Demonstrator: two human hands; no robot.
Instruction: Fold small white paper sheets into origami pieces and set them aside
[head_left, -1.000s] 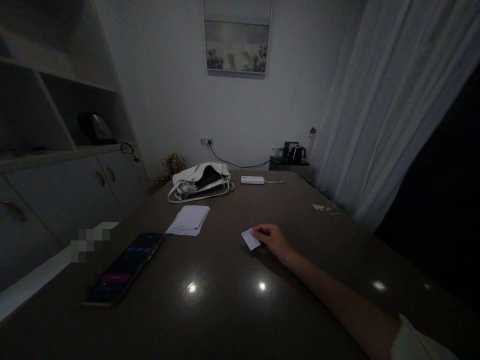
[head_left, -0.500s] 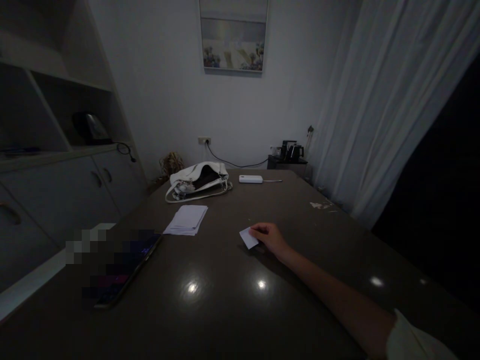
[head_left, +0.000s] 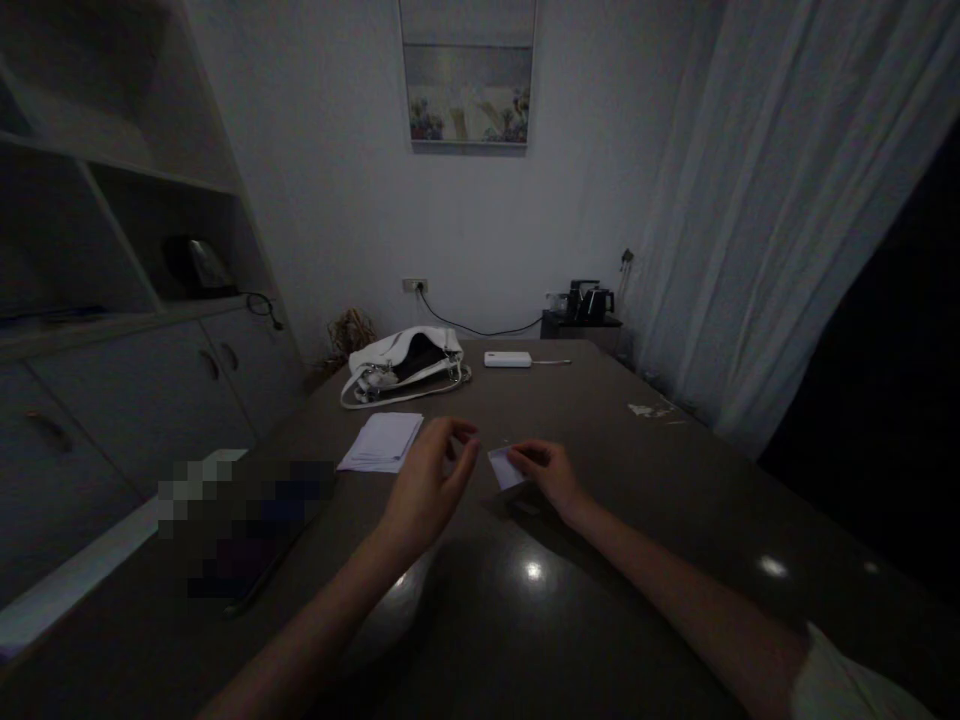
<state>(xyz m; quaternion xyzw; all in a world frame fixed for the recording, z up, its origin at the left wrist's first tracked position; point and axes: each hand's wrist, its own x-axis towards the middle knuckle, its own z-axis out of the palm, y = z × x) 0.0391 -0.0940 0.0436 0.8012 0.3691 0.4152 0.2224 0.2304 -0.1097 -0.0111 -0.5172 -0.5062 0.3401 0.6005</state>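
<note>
Between thumb and fingers, my right hand (head_left: pixel 551 475) pinches a small white piece of paper (head_left: pixel 507 469), held just above the dark table (head_left: pixel 480 620). My left hand (head_left: pixel 433 475) is raised to the left of that paper, its thumb and fingers curved and apart with nothing between them. A gap separates it from the paper. Behind my left hand lies a stack of white paper sheets (head_left: pixel 381 441), its right edge partly covered by the hand.
A white handbag (head_left: pixel 405 362) lies toward the far end, left of a white power bank (head_left: pixel 508 359) with a short cable. At the left is a phone (head_left: pixel 274 560), largely blurred out. Torn white scraps (head_left: pixel 651 410) lie near the right edge.
My left hand has come into view from the lower left and reached near the paper. My right hand keeps its pinch on the paper, which is tilted slightly differently. The view has shifted slightly.
</note>
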